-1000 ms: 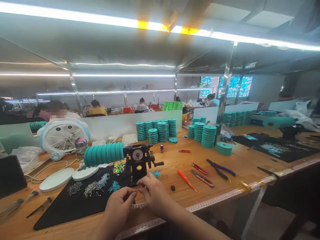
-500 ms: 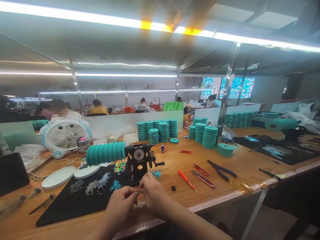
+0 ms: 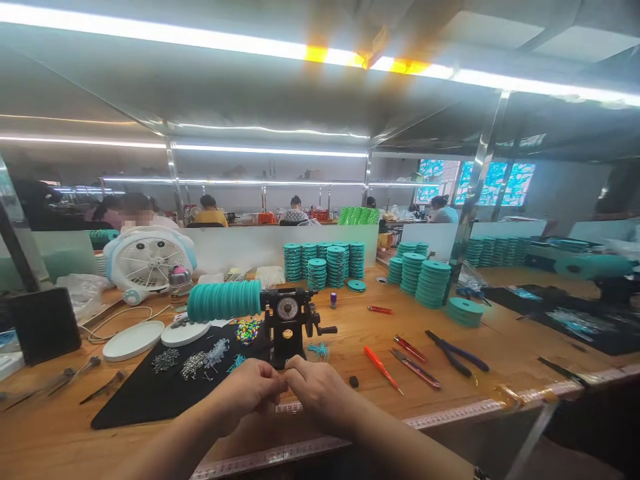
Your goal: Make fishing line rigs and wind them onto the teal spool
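My left hand (image 3: 255, 387) and my right hand (image 3: 315, 387) meet in front of a black hand-cranked winder (image 3: 289, 327), fingertips pinched together. Whatever lies between the fingers is too small or hidden to make out. Teal ridged spools (image 3: 225, 300) sit in a row on the winder's shaft, left of its dial. Behind my right hand lies a small heap of light-blue pieces (image 3: 319, 351). A black mat (image 3: 150, 393) to the left carries colourful beads (image 3: 249, 331), silvery metal bits (image 3: 193, 366) and clear pieces (image 3: 217, 352).
On the right lie an orange screwdriver (image 3: 383, 369), thread snips (image 3: 416, 369) and pliers (image 3: 456, 353). Stacks of teal spools (image 3: 433, 283) stand behind. A white fan (image 3: 150, 263) and white lids (image 3: 133, 341) are at left. A tape measure (image 3: 450, 415) runs along the front edge.
The view has shifted, so the bench appears further right. Both hands stay together at the fingertips in front of the winder, with the left forearm lying flatter across the view.
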A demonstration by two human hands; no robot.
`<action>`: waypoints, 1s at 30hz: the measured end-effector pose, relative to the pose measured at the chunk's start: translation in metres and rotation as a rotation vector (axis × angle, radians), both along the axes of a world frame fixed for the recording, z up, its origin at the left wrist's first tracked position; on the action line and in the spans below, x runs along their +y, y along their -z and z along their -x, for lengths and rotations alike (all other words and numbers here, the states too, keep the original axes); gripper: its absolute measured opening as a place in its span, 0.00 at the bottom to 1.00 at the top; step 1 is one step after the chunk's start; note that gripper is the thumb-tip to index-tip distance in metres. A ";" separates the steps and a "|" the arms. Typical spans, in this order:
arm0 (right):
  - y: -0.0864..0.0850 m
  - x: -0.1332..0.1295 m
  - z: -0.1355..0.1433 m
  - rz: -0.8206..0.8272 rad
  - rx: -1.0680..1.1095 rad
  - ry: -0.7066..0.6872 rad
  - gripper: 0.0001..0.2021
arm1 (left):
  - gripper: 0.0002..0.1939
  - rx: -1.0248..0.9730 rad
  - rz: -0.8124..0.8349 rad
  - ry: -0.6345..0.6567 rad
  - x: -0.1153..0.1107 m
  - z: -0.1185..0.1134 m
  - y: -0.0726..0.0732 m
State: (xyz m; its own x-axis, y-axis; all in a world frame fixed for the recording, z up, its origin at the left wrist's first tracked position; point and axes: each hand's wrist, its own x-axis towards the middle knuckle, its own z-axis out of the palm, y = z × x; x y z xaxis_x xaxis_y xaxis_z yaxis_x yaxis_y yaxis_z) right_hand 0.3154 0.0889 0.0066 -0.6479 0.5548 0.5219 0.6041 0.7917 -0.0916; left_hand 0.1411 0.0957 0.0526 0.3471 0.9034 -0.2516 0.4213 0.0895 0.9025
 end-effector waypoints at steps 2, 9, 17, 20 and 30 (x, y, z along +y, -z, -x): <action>0.001 0.005 0.001 0.045 0.036 0.019 0.09 | 0.16 0.064 -0.042 0.026 0.003 -0.001 -0.002; -0.009 0.006 0.013 0.322 0.289 0.175 0.07 | 0.11 0.209 -0.327 0.047 0.003 -0.002 0.003; -0.013 0.008 0.015 0.474 0.398 0.166 0.05 | 0.10 0.173 -0.358 0.070 0.003 0.001 0.009; -0.012 0.008 0.015 0.487 0.472 0.149 0.06 | 0.09 0.100 -0.263 0.044 0.005 0.002 0.011; -0.006 -0.007 0.005 0.530 0.974 0.339 0.09 | 0.14 -0.156 -0.006 -0.120 -0.001 0.004 0.009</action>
State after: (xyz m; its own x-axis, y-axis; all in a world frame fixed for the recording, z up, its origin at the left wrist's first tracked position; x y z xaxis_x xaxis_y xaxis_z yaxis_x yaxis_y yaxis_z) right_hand 0.3102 0.0820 0.0130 0.1241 0.9215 0.3681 0.2688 0.3259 -0.9064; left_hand 0.1372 0.0951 0.0437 0.2706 0.9422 -0.1974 0.2632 0.1249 0.9566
